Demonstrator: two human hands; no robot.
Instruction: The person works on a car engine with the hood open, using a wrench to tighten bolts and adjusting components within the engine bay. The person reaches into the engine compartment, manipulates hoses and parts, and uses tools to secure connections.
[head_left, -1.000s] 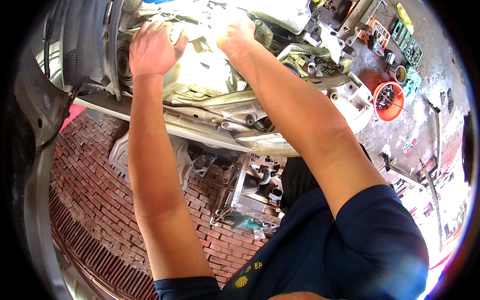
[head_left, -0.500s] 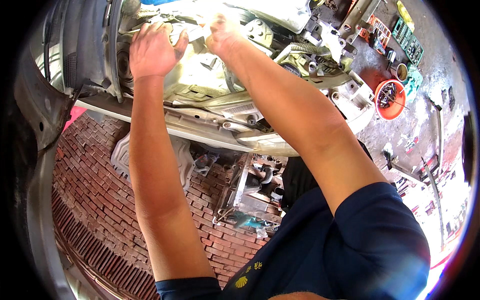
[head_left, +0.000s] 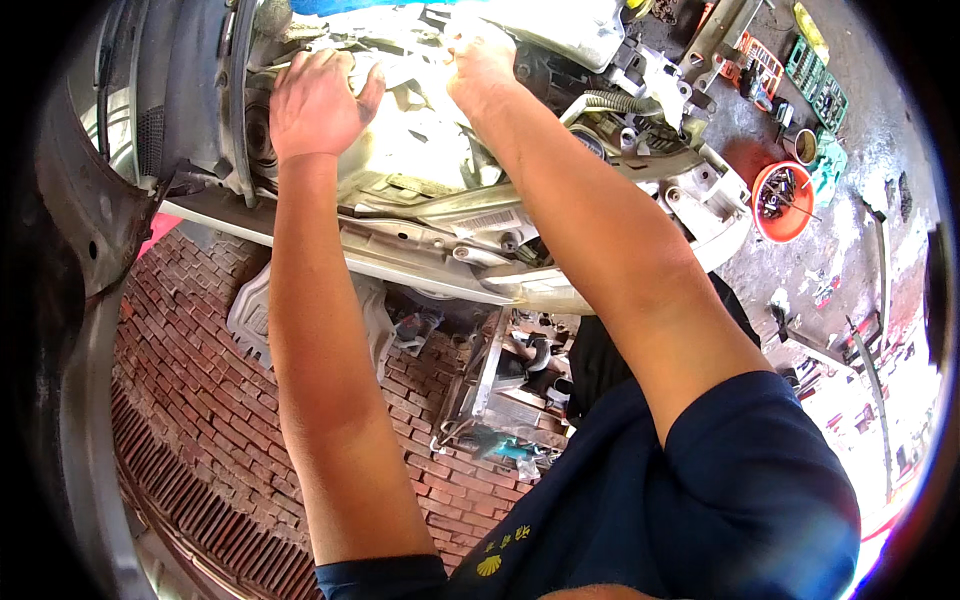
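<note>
Both my arms reach into the engine bay of a car [head_left: 420, 165], which is partly washed out by glare. My left hand [head_left: 322, 100] lies on parts at the bay's left side, thumb spread away from the fingers; the fingertips bend out of sight. Farther right, my right hand [head_left: 482, 62] is closed, fingers curled, over the far middle of the bay. Bright light hides what is in it, if anything. A pale plastic housing [head_left: 575, 30] sits right of that hand, and a ribbed hose [head_left: 610, 101] runs nearer to me.
The car's front crossmember [head_left: 400, 245] curves between me and the bay. Below it stands a metal cart [head_left: 490, 385] with assorted parts, beside a pale panel [head_left: 255, 315] on brick floor. At right are an orange bowl [head_left: 783, 228] of metal pieces and a green socket case [head_left: 818, 85].
My right hand has moved right and slightly farther away across the bay. My left hand stays at the left side, its thumb still spread. The view has shifted slightly.
</note>
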